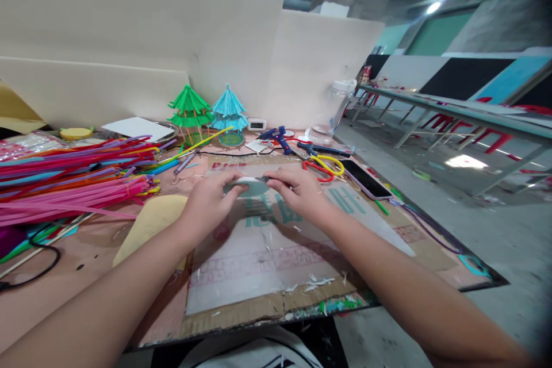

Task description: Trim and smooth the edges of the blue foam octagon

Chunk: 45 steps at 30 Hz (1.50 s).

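My left hand [218,192] is closed, thumb and fingers pinching a thin pale piece with a curved upper edge [248,183] above the mat. From the left, my right hand [297,190] meets the same piece, its fingers closed on a small dark pointed thing [261,179] at the edge. Its kind is too small to make out. Beneath both hands lies a whitish plastic sheet [259,270] with green and red print, on top of cardboard [228,316]. White scraps [319,283] are scattered near the front edge.
Pipe cleaners [77,178] heap at the left beside a tan oval piece [150,224]. Green [190,106] and blue [228,109] tiered pavilions stand behind. Farther right are a glue gun [278,137], scissors [323,167], a phone [366,179] and a clear jug [338,106].
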Available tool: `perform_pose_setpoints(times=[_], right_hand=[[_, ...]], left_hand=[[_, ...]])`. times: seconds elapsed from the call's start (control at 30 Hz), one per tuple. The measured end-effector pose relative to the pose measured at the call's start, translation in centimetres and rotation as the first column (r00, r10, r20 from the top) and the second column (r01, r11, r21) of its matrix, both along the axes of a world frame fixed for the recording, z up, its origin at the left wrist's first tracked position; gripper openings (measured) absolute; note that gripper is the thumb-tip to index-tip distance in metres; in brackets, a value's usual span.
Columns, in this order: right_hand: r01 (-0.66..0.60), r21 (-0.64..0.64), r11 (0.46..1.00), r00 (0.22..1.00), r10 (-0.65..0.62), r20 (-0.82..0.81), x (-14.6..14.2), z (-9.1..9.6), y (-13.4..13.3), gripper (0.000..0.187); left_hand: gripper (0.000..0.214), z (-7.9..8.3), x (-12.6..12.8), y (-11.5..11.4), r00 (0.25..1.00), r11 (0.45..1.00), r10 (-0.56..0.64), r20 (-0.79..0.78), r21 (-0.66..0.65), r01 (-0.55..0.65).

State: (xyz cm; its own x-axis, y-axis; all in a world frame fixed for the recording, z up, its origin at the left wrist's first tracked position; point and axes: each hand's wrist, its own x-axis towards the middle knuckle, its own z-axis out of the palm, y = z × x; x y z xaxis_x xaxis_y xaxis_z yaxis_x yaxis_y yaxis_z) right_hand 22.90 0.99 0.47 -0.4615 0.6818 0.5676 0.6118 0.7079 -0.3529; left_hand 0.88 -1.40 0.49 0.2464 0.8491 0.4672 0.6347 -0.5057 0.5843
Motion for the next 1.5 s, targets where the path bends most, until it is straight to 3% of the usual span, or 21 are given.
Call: perform_pose_setpoints(times=[0.37, 0.97, 1.2, 1.5], right_hand=[[0.059, 0.027, 0.998, 0.993, -0.056, -0.103, 0.45, -0.19, 0.5, 0.03], [0.056, -0.023, 0.998, 0.998, -0.057, -0.04, 0.43, -0.44, 0.34, 0.034], [0.121, 0.002, 0.993, 0.992, -0.121, -0.047, 0.17, 0.13, 0.1, 0.032], [0.033, 0.078, 0.996, 0.999, -0.03, -0.034, 0.64, -0.12, 0.49, 0.031]], left_hand=[[0.019, -0.01, -0.13, 0.13, 0.997, 0.999, 0.0, 0.076, -0.033, 0.002], [0.016, -0.13, -0.18, 0.16, 0.992, 0.998, -0.041, 0.121, -0.038, 0.046], [0.023, -0.3, -0.17, 0.39, 0.987, 0.999, -0.013, 0.159, -0.027, 0.018], [0.015, 0.23, -0.16, 0.08, 0.993, 1.0, 0.012, 0.117, -0.002, -0.012]])
